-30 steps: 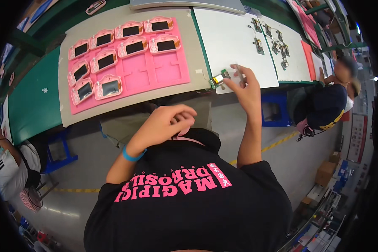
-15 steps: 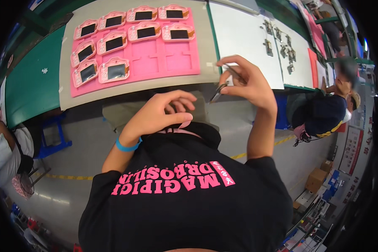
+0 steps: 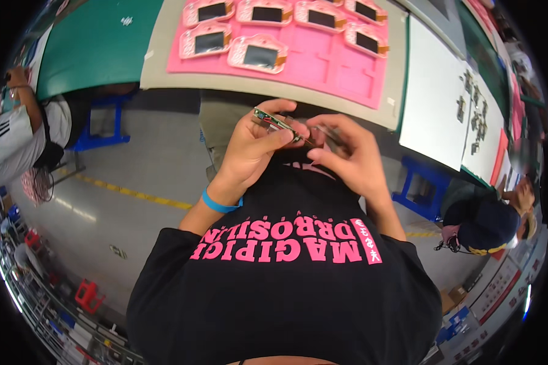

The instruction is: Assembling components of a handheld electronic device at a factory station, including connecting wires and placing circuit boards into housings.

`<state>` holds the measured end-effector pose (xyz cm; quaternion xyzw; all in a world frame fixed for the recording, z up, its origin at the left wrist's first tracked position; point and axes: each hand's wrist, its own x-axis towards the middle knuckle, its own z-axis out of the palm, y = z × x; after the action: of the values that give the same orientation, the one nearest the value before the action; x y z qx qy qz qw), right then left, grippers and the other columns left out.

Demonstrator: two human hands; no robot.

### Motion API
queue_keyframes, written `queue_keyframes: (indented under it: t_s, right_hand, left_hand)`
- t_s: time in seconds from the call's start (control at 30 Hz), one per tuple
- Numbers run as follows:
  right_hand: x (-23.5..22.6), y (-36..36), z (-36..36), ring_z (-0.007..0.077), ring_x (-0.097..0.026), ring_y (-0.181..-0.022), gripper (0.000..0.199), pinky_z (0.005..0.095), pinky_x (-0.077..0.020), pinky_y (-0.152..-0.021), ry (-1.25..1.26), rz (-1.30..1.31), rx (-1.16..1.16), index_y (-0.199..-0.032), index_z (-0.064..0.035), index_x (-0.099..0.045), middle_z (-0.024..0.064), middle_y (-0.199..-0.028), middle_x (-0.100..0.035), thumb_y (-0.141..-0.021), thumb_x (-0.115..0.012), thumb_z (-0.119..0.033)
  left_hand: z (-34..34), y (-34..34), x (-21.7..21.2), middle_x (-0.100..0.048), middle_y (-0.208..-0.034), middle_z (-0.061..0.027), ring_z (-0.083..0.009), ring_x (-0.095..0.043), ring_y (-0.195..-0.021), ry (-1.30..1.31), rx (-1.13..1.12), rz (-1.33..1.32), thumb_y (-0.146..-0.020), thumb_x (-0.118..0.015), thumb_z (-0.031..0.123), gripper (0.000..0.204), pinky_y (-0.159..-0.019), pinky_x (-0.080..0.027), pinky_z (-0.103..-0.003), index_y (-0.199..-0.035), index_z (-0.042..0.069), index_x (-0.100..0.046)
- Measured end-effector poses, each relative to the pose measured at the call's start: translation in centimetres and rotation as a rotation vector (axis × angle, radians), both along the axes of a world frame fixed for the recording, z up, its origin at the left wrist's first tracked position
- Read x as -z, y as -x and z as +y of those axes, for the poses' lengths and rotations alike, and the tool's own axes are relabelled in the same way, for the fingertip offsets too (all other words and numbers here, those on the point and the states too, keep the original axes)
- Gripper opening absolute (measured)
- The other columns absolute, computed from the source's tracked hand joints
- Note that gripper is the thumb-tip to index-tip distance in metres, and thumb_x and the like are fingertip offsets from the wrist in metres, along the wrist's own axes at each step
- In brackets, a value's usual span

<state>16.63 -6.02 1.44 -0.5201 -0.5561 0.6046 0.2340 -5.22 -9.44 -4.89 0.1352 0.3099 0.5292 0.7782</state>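
Observation:
My left hand (image 3: 245, 149) is closed on a small green circuit board (image 3: 277, 124) with a bit of red wire on it, pinched between thumb and fingers in front of my chest. Just right of it, my right hand (image 3: 353, 146) is curled, its thumb and fingertips near the board's lower end. Something thin and greyish lies in the right fingers, too blurred to name. Beyond both hands, several pink device shells with dark screens (image 3: 259, 56) sit in a pink tray (image 3: 298, 72) on the table.
A white work surface (image 3: 429, 103) with several small metal-looking parts (image 3: 480, 118) is at the right. The green mat (image 3: 91, 48) covers the left end. Blue stools (image 3: 100, 121) stand below the table edge. Other people sit to the left and right.
The circuit board, earlier in or by my right hand, is now in my left. Both hands have come together. My view has shifted, so the table appears farther up and to the right.

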Motion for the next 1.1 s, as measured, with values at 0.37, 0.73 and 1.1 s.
queue_keyframes:
  t_s: [0.37, 0.73, 1.1]
  right_hand:
    - [2.9, 3.3, 1.7, 0.008, -0.049, -0.065, 0.002, 0.0219, -0.0329, -0.06, -0.237, 0.189, -0.278, -0.09, -0.0028, -0.071, 0.0009, -0.086, -0.066, -0.091, -0.071, -0.005]
    - [-0.3, 5.3, 6.1, 0.0099, -0.046, -0.057, 0.01, 0.0219, -0.0329, -0.056, -0.077, 0.449, -0.725, -0.086, -0.0019, -0.063, 0.0032, -0.072, -0.067, -0.095, -0.066, -0.006]
    - [1.8, 4.6, 7.3, 0.0085, -0.054, -0.065, 0.013, 0.0195, -0.0378, -0.06, -0.002, 0.463, -0.18, -0.108, 0.0012, -0.066, 0.004, -0.081, -0.07, -0.106, -0.057, -0.008]
  left_hand:
    - [-3.2, 6.0, 1.3, -0.081, -0.108, -0.0171, -0.0197, -0.076, -0.086, -0.048, 0.1, 0.324, -0.084, -0.079, -0.008, 0.051, -0.079, -0.061, -0.026, -0.134, -0.003, -0.07]
    - [0.9, 9.0, -0.4, -0.081, -0.086, -0.0117, -0.0146, -0.068, -0.065, -0.687, 0.594, 0.544, -0.084, -0.082, -0.002, 0.023, -0.066, -0.055, -0.025, -0.107, -0.006, -0.078]
    - [3.4, 4.7, -5.5, -0.068, -0.07, -0.0043, -0.0102, -0.057, -0.06, -0.174, 0.49, 0.598, -0.094, -0.071, 0.002, 0.006, -0.057, -0.046, -0.021, -0.097, -0.001, -0.075]
